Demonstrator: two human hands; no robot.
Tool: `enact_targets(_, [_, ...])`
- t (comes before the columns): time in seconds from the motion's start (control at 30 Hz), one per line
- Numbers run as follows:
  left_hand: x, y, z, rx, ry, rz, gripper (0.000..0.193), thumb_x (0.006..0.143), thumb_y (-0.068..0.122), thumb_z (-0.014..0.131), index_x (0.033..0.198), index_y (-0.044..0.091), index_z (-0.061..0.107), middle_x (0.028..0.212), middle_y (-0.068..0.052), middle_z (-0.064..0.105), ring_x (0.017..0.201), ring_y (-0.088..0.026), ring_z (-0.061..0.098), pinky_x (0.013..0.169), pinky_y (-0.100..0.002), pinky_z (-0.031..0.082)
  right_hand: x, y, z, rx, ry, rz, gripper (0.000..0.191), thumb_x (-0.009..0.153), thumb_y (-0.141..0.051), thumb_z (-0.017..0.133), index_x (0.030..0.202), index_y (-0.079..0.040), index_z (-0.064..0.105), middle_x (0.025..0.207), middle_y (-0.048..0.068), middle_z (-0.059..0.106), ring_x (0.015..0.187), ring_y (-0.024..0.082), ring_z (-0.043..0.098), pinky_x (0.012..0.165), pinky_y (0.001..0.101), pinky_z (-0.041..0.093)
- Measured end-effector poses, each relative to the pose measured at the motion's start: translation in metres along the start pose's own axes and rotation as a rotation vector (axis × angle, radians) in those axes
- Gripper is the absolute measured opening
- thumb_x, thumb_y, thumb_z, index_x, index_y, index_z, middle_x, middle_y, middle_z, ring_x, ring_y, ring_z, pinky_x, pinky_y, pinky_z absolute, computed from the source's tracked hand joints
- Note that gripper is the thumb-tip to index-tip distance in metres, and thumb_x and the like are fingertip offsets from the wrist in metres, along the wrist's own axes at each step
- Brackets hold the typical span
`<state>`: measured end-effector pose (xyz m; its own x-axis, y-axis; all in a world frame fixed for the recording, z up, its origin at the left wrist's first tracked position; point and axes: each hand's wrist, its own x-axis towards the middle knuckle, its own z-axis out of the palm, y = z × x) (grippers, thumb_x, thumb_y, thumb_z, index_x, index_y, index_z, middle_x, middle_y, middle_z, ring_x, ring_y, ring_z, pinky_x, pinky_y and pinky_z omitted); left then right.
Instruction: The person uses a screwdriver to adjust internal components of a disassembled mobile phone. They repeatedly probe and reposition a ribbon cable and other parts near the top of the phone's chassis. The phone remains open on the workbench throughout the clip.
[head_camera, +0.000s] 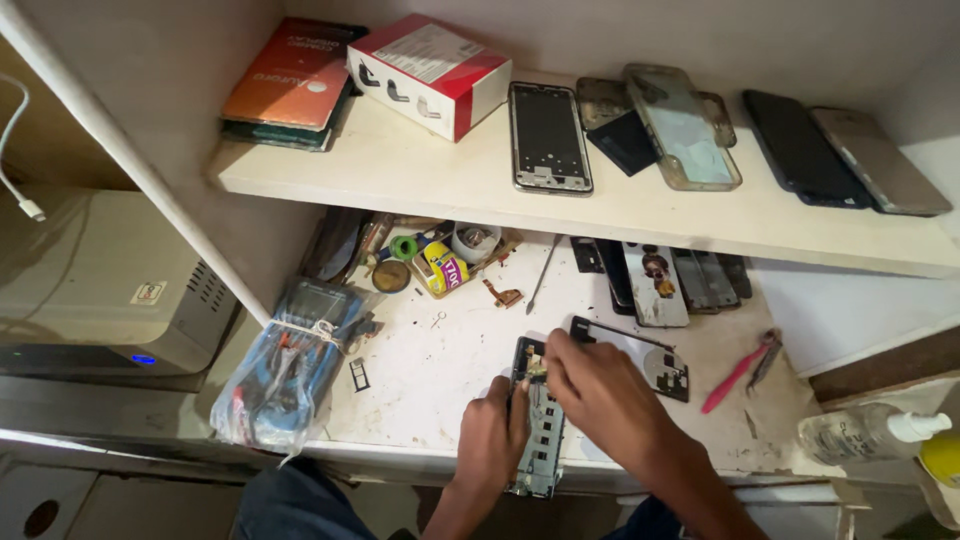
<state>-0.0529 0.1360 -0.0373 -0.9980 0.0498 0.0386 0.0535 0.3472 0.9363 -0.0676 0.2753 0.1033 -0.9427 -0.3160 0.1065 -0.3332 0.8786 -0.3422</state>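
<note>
White bench (440, 370), scuffed, carries an opened phone frame (538, 440) lying at its front edge. Left hand (492, 440) grip is closed around the frame's left side, pinning it down. Right hand (600, 390) grip is pinched tight on a small tool at the frame's top end; tool too small to identify. Black back panel (640, 355) lies just beside the right hand. Pink-handled pliers (740, 370) sit further right, bagged multimeter (290, 365) far left.
</note>
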Motion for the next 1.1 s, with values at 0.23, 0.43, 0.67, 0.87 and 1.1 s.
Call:
enact_targets(0.23, [0.001,-0.008,0.001,0.025,0.060,0.250,0.020,0.100,0.014,0.056,0.091,-0.003,0.058,0.066,-0.024,0.060,0.049,-0.039,0.061,0.043,-0.047,0.043,-0.005,0.000,-0.003,-0.068,-0.077,0.168,0.020,0.097,-0.029,0.066,0.111,-0.015,0.067,0.078,0.015,0.072,0.072,0.035,0.071,0.065,0.0468,0.056])
enact_targets(0.43, [-0.001,-0.003,0.002,-0.047,0.046,0.083,0.024,0.101,0.018,0.058,0.087,-0.002,0.058,0.053,-0.023,0.057,0.045,-0.039,0.060,0.042,-0.047,0.043,-0.008,-0.013,-0.008,0.075,0.106,-0.148,0.043,0.082,-0.013,0.068,0.122,0.000,0.060,0.099,0.022,0.067,0.074,0.039,0.068,0.062,0.0484,0.056])
enact_targets(0.67, [-0.003,0.003,-0.003,-0.081,0.009,0.027,0.027,0.102,0.021,0.057,0.087,-0.002,0.058,0.050,-0.020,0.058,0.041,-0.036,0.060,0.041,-0.046,0.042,-0.002,-0.019,-0.011,0.156,0.073,-0.136,0.046,0.086,-0.008,0.065,0.131,-0.002,0.057,0.105,0.019,0.070,0.075,0.028,0.072,0.062,0.0365,0.061])
enact_targets(0.87, [-0.002,0.002,-0.002,-0.060,0.005,0.053,0.027,0.101,0.021,0.057,0.088,-0.002,0.057,0.050,-0.021,0.056,0.041,-0.037,0.058,0.040,-0.047,0.041,-0.004,-0.018,-0.009,-0.030,-0.145,0.121,0.046,0.094,-0.025,0.071,0.137,-0.013,0.060,0.087,0.013,0.073,0.069,0.028,0.070,0.063,0.0391,0.057])
enact_targets(1.1, [0.000,0.002,-0.003,-0.092,-0.003,0.028,0.028,0.102,0.021,0.056,0.087,-0.002,0.058,0.049,-0.020,0.057,0.040,-0.034,0.059,0.040,-0.045,0.042,-0.005,-0.006,-0.004,0.169,0.004,-0.089,0.042,0.086,-0.017,0.069,0.127,-0.006,0.062,0.092,0.016,0.071,0.067,0.026,0.070,0.059,0.0368,0.057])
